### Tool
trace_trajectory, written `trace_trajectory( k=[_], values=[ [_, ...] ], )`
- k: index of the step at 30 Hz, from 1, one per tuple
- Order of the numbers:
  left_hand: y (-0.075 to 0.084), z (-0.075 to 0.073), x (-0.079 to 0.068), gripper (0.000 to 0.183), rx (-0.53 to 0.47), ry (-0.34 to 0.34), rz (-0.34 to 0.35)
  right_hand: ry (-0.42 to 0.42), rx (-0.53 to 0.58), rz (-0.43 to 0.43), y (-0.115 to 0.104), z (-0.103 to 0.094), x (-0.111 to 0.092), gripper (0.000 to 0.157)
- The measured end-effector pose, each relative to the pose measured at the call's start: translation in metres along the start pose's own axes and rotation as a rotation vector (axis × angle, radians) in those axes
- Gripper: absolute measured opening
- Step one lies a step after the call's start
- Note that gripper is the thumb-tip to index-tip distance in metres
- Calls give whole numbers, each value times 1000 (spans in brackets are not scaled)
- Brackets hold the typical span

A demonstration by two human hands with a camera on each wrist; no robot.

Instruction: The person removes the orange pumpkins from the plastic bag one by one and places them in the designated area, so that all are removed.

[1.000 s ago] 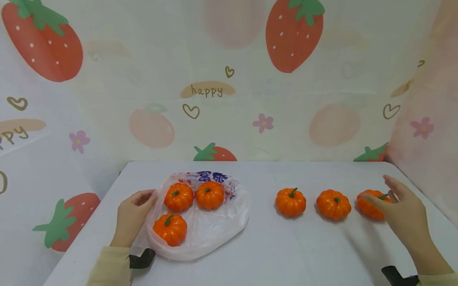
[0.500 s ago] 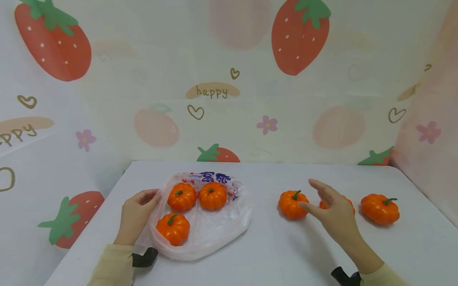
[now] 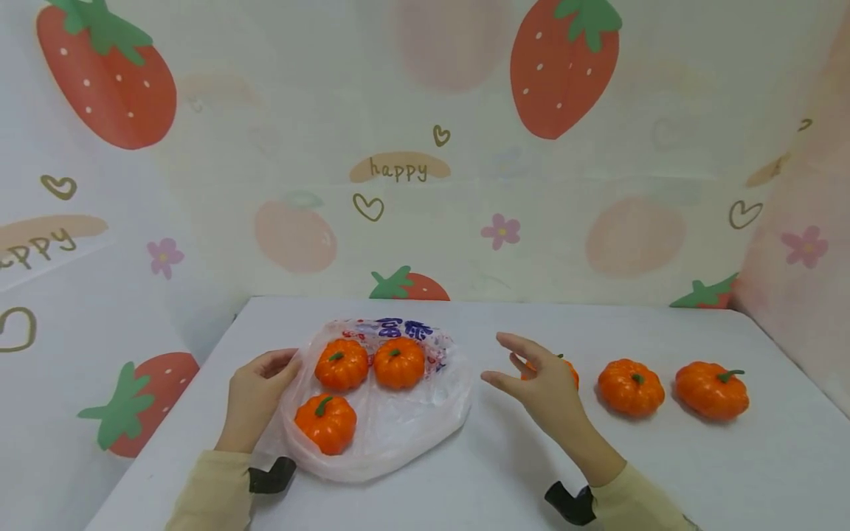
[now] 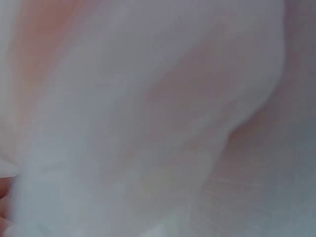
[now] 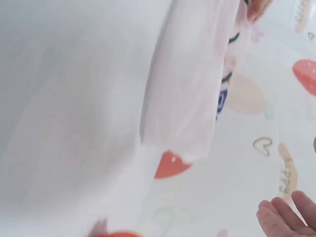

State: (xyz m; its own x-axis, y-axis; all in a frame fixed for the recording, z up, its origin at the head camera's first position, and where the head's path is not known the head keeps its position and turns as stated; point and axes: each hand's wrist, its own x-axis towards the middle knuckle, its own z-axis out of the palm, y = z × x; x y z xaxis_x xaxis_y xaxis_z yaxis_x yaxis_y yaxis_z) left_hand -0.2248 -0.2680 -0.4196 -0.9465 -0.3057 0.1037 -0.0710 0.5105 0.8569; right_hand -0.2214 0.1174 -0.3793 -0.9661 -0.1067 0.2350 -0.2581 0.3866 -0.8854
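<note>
My left hand [image 3: 255, 398] pinches the left edge of a thin white plastic bag [image 3: 412, 431] lying spread on the table. Three small orange pumpkins sit in the bag's opening: a back left one [image 3: 341, 366], a back right one [image 3: 399, 363] and a front one [image 3: 326, 425]. With fingers spread and holding nothing, my right hand [image 3: 547, 391] hovers to the right of the bag. It partly covers one pumpkin [image 3: 568, 371] on the table. The bag [image 4: 123, 118] blurs across most of the left wrist view; the right wrist view shows my fingertips [image 5: 276, 217] apart.
Two more pumpkins, a middle one [image 3: 631, 389] and a far right one [image 3: 712, 391], stand in a row on the white table [image 3: 465, 487]. A strawberry-print backdrop [image 3: 465, 184] rises behind the table and along both sides.
My right hand has swept left from the far right pumpkin, past the middle one, to the pumpkin nearest the bag. My left hand keeps its pinch on the bag's edge.
</note>
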Motion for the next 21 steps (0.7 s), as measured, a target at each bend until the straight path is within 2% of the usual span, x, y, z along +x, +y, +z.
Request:
trace_trajectory(
  k=[4, 9, 14, 21],
  values=[
    [-1, 0, 1, 50, 8, 13, 11, -48, 79, -5, -3, 24, 4, 58],
    [0, 0, 1, 49, 7, 16, 7, -103, 120, 29, -6, 51, 6, 55],
    [1, 0, 1, 50, -1, 14, 8, -178, 168, 22, -10, 73, 9, 55],
    [1, 0, 0, 52, -8, 9, -8, -272, 144, 14, -15, 103, 12, 58]
  ],
)
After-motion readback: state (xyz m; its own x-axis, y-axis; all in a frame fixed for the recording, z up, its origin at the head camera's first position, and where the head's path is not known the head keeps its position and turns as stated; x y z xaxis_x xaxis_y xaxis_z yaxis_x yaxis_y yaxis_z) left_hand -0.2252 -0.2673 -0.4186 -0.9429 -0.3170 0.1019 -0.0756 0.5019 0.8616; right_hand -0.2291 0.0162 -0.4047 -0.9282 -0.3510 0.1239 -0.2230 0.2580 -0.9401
